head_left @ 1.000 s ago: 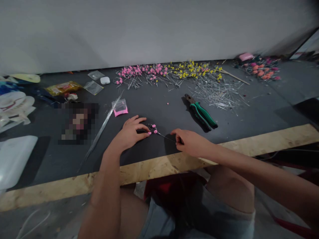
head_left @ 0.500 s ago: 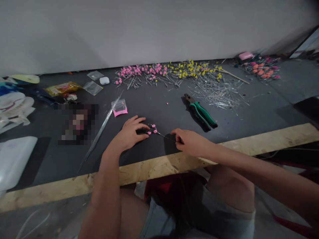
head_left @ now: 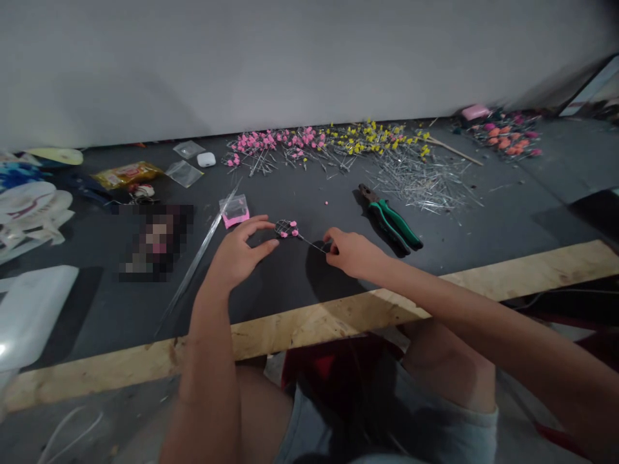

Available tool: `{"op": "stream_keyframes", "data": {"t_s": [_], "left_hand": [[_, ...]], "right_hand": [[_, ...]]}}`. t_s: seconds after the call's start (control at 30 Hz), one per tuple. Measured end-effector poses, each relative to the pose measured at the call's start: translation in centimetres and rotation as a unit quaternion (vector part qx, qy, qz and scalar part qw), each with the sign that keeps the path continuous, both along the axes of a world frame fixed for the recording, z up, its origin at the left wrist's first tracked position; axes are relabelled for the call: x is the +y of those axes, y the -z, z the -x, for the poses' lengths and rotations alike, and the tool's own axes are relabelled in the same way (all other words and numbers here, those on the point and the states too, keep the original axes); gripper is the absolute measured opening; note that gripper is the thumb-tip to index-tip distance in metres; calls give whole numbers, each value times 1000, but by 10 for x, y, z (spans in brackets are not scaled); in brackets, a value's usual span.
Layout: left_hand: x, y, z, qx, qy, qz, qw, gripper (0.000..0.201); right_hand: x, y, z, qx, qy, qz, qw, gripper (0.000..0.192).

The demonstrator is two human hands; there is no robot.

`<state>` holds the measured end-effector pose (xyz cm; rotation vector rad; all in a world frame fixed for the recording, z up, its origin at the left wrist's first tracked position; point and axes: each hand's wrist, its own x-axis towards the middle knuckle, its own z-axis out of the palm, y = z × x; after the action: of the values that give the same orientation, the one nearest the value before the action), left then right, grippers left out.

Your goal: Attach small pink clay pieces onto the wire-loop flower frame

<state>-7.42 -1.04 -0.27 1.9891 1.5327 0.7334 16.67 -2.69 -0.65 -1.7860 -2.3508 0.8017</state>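
My right hand [head_left: 349,252] pinches the stem end of a thin wire sprig with pink beads [head_left: 289,229], lifted a little above the dark table [head_left: 290,283]. My left hand [head_left: 236,252] hovers just left of the beaded tip, fingers spread and curved, thumb and forefinger close to the beads but apparently apart from them. Green-handled pliers [head_left: 391,217] lie to the right of my right hand. A small clear bag with pink beads [head_left: 235,210] lies just beyond my left hand.
Along the back lie finished pink sprigs [head_left: 271,143], yellow sprigs [head_left: 372,136], a heap of loose wire pieces [head_left: 425,177] and orange-pink ones [head_left: 507,136]. A long clear tube [head_left: 200,248], empty bags, an earbud case [head_left: 206,159] and snack packet [head_left: 126,173] sit left. A wooden edge [head_left: 309,325] fronts the table.
Both hands moved away from me and up, lifting the pink-beaded sprig off the table. My left hand's fingers opened away from the beads.
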Motion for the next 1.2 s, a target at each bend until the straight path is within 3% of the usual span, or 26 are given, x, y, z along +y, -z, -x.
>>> {"op": "stream_keyframes", "data": {"t_s": [0.4,0.63,0.8,0.9,1.03,1.2], "left_hand": [[4,-4,-13,-32,-5,-10,999,25],[7,-9,-32,-34,50,15,998,25],[9,-9,-44,-31,86,28,995,26],[10,-8,-45,-33,89,27,995,26],[9,-8,-44,-44,69,12,997,24],[12,-2,-49,-24,72,8,997,23]], "right_hand": [[44,0,18,-24,70,-11,997,24],[61,4,24,-13,104,-27,994,28],[69,3,29,16,70,-34,997,20],[77,5,22,32,66,-44,996,13],[90,17,0,56,171,-108,978,28],[99,32,-16,62,144,-133,979,35]]}}
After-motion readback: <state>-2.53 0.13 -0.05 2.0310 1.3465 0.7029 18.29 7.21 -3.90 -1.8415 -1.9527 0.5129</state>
